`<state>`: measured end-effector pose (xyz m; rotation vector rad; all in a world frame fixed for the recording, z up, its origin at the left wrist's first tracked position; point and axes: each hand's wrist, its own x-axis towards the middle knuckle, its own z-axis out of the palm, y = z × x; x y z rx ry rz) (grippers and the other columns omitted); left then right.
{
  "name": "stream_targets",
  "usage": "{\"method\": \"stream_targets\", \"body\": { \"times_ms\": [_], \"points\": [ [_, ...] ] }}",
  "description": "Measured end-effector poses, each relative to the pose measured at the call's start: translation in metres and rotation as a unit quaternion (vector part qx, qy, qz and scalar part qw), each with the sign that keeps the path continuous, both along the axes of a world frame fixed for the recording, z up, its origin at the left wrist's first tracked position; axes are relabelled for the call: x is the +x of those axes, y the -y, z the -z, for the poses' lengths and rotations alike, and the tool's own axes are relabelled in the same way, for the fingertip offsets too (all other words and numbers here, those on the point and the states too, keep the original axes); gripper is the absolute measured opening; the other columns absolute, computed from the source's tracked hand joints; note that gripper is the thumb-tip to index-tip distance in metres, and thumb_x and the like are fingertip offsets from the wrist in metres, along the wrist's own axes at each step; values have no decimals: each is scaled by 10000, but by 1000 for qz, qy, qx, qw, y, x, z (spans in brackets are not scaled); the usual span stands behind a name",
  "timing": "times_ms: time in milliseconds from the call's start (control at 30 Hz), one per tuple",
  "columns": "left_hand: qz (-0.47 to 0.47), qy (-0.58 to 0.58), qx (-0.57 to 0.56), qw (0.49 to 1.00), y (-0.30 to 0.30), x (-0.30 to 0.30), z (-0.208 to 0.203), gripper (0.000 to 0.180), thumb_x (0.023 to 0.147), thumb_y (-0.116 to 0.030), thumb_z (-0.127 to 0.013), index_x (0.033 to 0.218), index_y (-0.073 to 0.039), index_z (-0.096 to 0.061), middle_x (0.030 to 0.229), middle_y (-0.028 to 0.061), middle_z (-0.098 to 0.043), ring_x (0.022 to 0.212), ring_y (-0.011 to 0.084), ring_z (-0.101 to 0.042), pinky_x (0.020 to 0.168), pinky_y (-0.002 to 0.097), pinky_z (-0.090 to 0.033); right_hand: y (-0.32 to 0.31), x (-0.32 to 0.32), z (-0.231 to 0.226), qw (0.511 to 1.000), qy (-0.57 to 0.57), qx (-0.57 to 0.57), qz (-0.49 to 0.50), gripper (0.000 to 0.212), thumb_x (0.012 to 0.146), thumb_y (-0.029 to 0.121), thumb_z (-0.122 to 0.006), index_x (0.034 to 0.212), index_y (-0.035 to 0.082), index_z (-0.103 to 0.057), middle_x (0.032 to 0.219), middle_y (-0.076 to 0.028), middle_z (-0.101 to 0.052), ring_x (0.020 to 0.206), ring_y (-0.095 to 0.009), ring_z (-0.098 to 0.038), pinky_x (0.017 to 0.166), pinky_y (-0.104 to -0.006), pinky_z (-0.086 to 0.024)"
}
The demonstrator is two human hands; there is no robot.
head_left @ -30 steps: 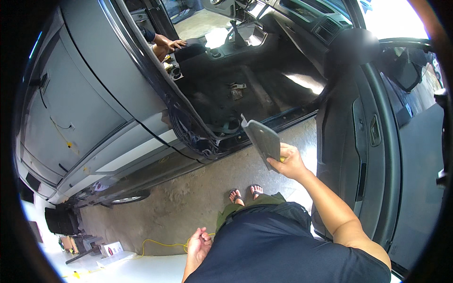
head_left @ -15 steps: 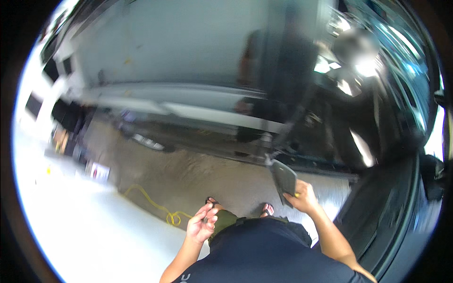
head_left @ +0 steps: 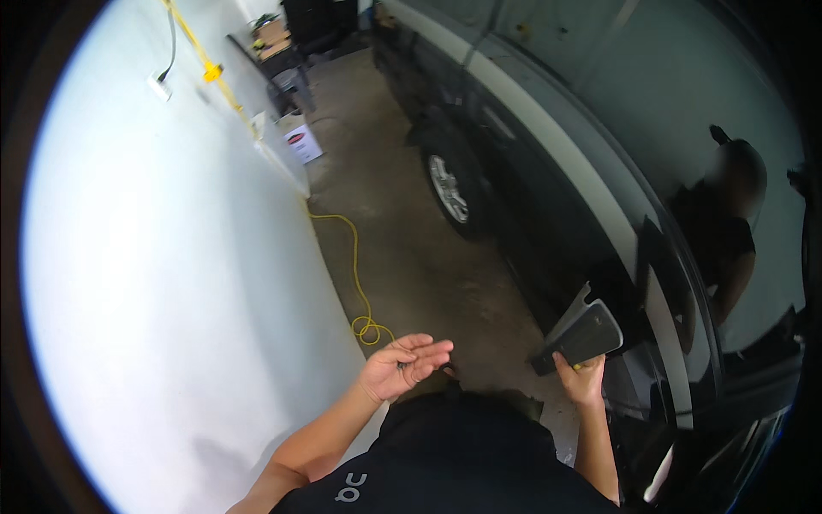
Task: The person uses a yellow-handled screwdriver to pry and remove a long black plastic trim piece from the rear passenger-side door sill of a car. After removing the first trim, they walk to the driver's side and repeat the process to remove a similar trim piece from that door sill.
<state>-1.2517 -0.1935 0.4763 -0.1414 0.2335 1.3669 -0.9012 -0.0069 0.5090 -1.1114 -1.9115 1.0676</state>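
My right hand grips a dark grey plastic trim panel by its lower edge, close to the side of a dark car. The panel is tilted, with a pale edge and a narrow notched end at the top. A small yellow spot shows by the fingers. My left hand is held up in front of my body, palm turned inward and fingers close together, slightly bent. A tiny dark thing seems to sit between its thumb and fingers, too small to name.
A white wall runs along the left, with a yellow cord trailing on the floor beside it. Farther off stand a white box and a cluttered stand. The car's wheel and glossy window are at the right.
My view has swung left, from facing the car's side to looking along it toward the wall. The trim panel has stayed in my right hand, and my left hand has turned its fingers rightward.
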Motion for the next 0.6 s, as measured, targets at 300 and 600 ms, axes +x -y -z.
{"method": "stream_targets", "body": {
  "times_ms": [300,600],
  "points": [
    [-224,-41,-302,926,11,-196,11,235,1031,-232,-548,907,-60,-649,944,129,-653,926,290,-654,740,376,-563,-70,-298,49,985,-121,-44,-119,204,841,-31,-813,1025,9,-732,1040,-59,-740,977,-164,-693,914,-323,-528],
    [-311,-112,-506,797,21,-366,93,381,1061,-367,-558,753,-173,-446,645,1,-413,544,145,-387,483,289,-309,-153,-567,82,966,-141,-59,-208,93,846,42,-817,902,-15,-768,894,-131,-776,846,-274,-757,787,-353,-560]
  ]
}}
